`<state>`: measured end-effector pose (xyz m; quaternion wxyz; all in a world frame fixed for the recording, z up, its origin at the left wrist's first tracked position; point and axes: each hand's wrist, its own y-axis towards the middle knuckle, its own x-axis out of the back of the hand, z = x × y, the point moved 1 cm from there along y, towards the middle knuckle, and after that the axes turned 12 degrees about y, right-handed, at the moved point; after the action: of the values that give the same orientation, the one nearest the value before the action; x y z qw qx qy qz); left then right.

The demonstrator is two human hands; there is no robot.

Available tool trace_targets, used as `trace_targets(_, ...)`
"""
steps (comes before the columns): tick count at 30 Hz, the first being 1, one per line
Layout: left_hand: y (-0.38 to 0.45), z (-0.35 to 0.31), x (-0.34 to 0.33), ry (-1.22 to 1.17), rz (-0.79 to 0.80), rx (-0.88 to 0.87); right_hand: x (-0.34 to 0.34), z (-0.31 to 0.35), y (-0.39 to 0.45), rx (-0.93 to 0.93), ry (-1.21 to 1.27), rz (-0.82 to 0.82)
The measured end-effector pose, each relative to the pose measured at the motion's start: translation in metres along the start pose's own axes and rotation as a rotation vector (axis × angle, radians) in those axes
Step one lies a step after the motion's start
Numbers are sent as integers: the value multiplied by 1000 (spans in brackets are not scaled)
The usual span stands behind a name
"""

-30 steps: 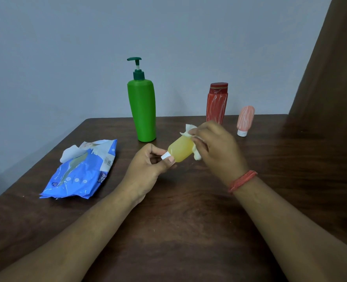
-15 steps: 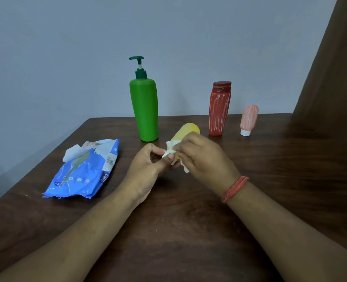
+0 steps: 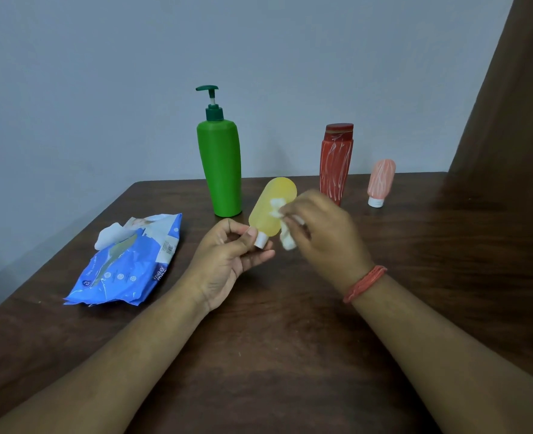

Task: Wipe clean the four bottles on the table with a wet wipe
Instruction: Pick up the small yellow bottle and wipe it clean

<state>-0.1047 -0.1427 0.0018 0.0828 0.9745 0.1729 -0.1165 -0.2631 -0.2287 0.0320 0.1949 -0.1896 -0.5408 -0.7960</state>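
My left hand [image 3: 227, 258] pinches the white cap of a small yellow bottle [image 3: 270, 211], holding it above the table with its base tilted up and away. My right hand [image 3: 321, 227] grips a crumpled white wet wipe [image 3: 287, 238] and presses part of it against the yellow bottle's side. A tall green pump bottle [image 3: 221, 170] stands behind the hands. A red bottle [image 3: 335, 164] with white streaks stands to its right. Further right a small pink bottle [image 3: 380, 183] stands on its white cap.
A blue pack of wet wipes [image 3: 124, 264] lies on the dark wooden table [image 3: 290, 355] at the left, one wipe sticking out of its top. A grey wall runs behind the table. A brown curtain [image 3: 515, 120] hangs at the right.
The yellow bottle has turned more upright in my left hand. My right hand slid the wipe from near the cap up onto the bottle's side.
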Motion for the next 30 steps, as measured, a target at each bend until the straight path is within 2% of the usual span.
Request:
trace_targets(2, 0, 0, 0, 66, 30, -6, 11, -9, 4, -82, -4, -146)
trace_targets(3, 0, 0, 0, 100, 44, -8, 15, -13, 5, -115, -24, -167)
trace_targets(9, -1, 0, 2, 164, 52, -16, 18, -18, 7, -149, -40, -141)
trace_targets(12, -1, 1, 2, 182, 51, -23, 17, -19, 6, -207, 53, -163)
trace_targets(17, 0, 2, 7, 143, 22, -35, 2, -15, 0, -198, 201, -82)
trace_targets(20, 2, 5, 5, 180, 73, -45, 7, -18, 6, -256, 226, -233)
trace_targets(23, 4, 8, 6, 351, 113, -85, 18, -24, 9, -319, 316, -275)
trace_targets(30, 7, 3, 22, 995, 77, -228, 28, -34, 10, -332, 258, 35)
